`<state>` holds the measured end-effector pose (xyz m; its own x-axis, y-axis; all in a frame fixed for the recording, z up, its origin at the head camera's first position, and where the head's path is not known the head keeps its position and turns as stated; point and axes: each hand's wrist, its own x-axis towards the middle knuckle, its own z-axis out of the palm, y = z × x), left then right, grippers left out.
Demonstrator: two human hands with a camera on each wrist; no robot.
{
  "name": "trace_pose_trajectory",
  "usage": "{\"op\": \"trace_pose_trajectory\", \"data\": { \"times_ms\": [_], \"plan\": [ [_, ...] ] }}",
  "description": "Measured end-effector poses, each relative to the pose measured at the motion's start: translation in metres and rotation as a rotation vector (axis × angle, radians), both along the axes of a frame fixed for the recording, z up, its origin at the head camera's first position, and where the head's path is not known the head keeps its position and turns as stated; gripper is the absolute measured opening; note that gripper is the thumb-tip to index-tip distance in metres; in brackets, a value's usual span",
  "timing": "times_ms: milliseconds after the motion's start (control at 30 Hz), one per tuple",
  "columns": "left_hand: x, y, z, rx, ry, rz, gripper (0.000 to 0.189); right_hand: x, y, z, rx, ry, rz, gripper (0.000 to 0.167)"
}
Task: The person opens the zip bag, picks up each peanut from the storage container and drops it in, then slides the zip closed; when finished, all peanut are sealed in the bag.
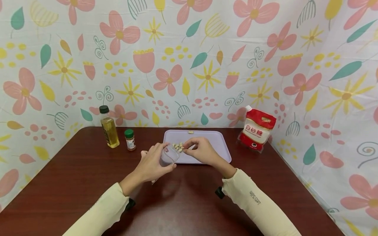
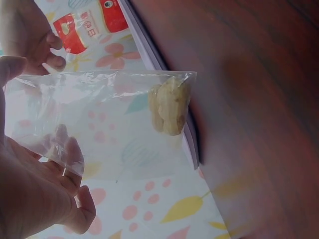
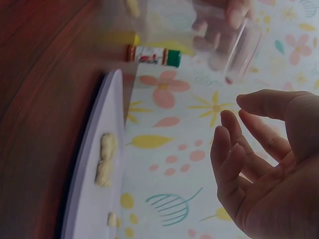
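My left hand grips a clear plastic zip bag near its mouth. Peanuts in their shells sit at the bottom of the bag, as the left wrist view shows. My right hand hovers over the lilac tray, close to the bag's mouth. Its thumb and fingers are loosely bent, with a gap and nothing between them in the right wrist view. On the tray lies a small group of peanuts beside the bag, and a single peanut rests near the far rim.
An oil bottle and a green-capped spice jar stand at the back left of the dark wooden table. At the back right is a red and white sugar bag with a spout. A floral cloth hangs behind.
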<state>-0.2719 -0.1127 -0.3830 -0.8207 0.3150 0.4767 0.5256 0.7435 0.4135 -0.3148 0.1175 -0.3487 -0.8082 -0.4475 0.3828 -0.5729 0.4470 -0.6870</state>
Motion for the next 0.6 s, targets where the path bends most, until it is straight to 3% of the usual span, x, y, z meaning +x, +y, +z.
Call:
{"op": "trace_pose_trajectory", "data": {
  "times_ms": [367, 600],
  "plan": [
    [0.000, -0.002, -0.001, -0.005, 0.006, 0.004, 0.075, -0.038, 0.007, -0.021, 0.083, -0.035, -0.108, 0.010],
    [-0.002, -0.004, -0.002, -0.016, 0.004, 0.012, 0.075, -0.061, 0.007, -0.031, 0.150, -0.040, -0.135, 0.012]
  ]
}}
